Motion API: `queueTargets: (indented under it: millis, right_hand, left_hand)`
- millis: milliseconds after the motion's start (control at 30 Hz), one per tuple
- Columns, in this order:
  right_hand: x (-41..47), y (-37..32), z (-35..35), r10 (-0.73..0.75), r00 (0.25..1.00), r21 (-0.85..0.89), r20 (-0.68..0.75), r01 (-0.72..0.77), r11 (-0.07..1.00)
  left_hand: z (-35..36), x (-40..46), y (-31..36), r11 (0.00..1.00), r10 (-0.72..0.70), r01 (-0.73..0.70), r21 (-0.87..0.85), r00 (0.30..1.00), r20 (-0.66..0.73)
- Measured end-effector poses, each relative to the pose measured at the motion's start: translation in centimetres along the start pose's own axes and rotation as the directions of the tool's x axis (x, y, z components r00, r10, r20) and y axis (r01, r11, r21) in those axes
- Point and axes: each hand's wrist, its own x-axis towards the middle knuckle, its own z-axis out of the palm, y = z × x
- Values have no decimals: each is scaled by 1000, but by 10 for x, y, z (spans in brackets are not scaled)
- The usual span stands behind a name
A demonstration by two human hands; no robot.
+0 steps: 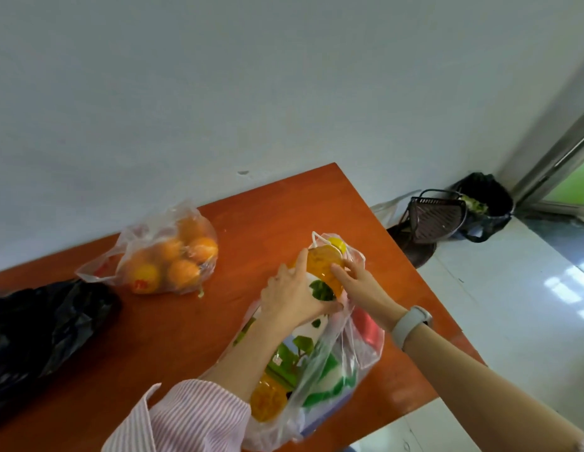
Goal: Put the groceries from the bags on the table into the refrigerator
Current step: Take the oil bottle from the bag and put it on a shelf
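Left hand (pixel 292 296) wrapped the bottle (pixel 320 275), its neck pointing away; right hand (pixel 359 282) pinched the bag (pixel 342 363) beside the neck.

We see left hand (pixel 292 296) wrapped round orange juice bottle (pixel 323 275), yellow cap (pixel 336 245) at far end. Right hand (pixel 359 282) at bottle neck, fingers (pixel 341 272) pinching thin handle of clear bag (pixel 336 380). Bottle lies half inside clear bag on orange surface (pixel 186 337). Red item (pixel 370 331) in same bag. We note bag of oranges (pixel 168 256) well apart, far left, near wall. Black bag (pixel 39 334) at left edge. White watch (pixel 411 324) on right wrist. Black bin (pixel 486 207) on floor in corner.
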Motion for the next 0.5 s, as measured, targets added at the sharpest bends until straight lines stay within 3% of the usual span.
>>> queueTargets:
  millis: [167,300,500]
  right_hand:
    - [3,-10,-8,24,999,63,29,-26,998]
    - [-9,-13,-7,-34,999,127,-39,39,991]
    - [-37,-20,-9,-129,984,414,-127,170,894]
  left_hand:
    - [1,-4,5,1000,-4,2,-25,998,-62]
    - [4,-15,3,999,27,-30,-22,987,-161]
    - [-10,-46,-5,971,117,-172,-164,947,-298]
